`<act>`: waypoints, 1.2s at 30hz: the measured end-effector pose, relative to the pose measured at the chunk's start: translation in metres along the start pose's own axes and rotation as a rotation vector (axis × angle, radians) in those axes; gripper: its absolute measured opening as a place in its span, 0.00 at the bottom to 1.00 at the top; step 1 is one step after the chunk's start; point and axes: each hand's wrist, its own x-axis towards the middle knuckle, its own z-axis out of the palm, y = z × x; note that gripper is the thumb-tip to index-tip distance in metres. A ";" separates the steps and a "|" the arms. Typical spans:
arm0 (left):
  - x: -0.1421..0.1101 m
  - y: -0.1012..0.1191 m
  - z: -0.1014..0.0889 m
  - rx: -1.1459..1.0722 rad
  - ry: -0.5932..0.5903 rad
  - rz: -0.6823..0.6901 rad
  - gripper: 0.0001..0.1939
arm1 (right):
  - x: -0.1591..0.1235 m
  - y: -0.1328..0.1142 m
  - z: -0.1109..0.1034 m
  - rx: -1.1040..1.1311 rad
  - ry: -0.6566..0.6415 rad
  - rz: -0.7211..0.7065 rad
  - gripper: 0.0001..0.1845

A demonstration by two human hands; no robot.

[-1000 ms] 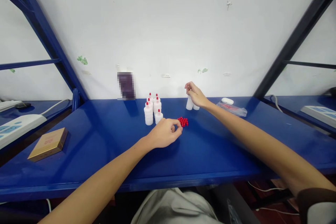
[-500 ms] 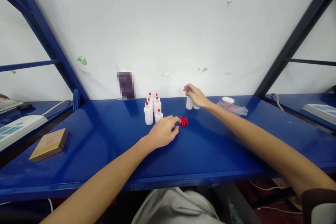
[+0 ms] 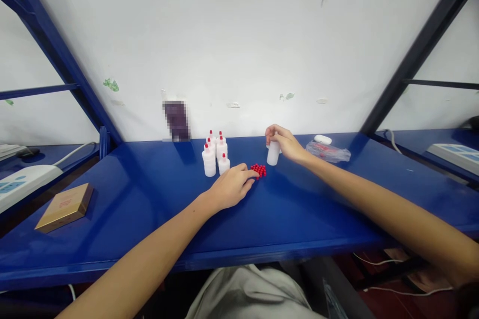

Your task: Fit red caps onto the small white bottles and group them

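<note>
While my right hand [image 3: 282, 143] grasps one white bottle [image 3: 273, 157] near its top, the body below my fingers, my left hand [image 3: 232, 185], unclenched, has a fingertip at the red caps [image 3: 259, 170]. Item: six red-capped bottles [image 3: 210, 165], upright, contents indiscernible. Item: gold box [image 3: 65, 205], red marking illegible. Item: clear bag [image 3: 329, 152], something red inside.

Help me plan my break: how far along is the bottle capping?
Looks done: six bottles standing together with red tips on. In hand: a white bottle in the right hand, no red tip visible, while the left hand is at the loose red tips. Apparently left: that bottle, plus any hidden behind it; I can't count those.
</note>
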 end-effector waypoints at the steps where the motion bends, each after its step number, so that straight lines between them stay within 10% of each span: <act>1: 0.000 0.000 0.000 -0.011 0.001 -0.004 0.15 | -0.008 -0.002 -0.001 0.065 0.004 0.016 0.08; 8: 0.002 0.000 0.001 -0.127 0.012 -0.056 0.04 | -0.069 -0.023 -0.010 0.299 0.029 0.269 0.05; 14: 0.000 0.023 -0.008 -0.470 0.215 0.000 0.08 | -0.096 -0.045 0.013 0.159 -0.205 0.265 0.08; 20: -0.005 0.043 -0.013 -0.651 0.369 0.092 0.06 | -0.095 -0.062 0.042 -0.137 -0.322 0.020 0.08; 36: -0.004 0.032 -0.012 -0.551 0.320 0.095 0.08 | -0.076 -0.050 0.044 0.278 -0.558 0.083 0.14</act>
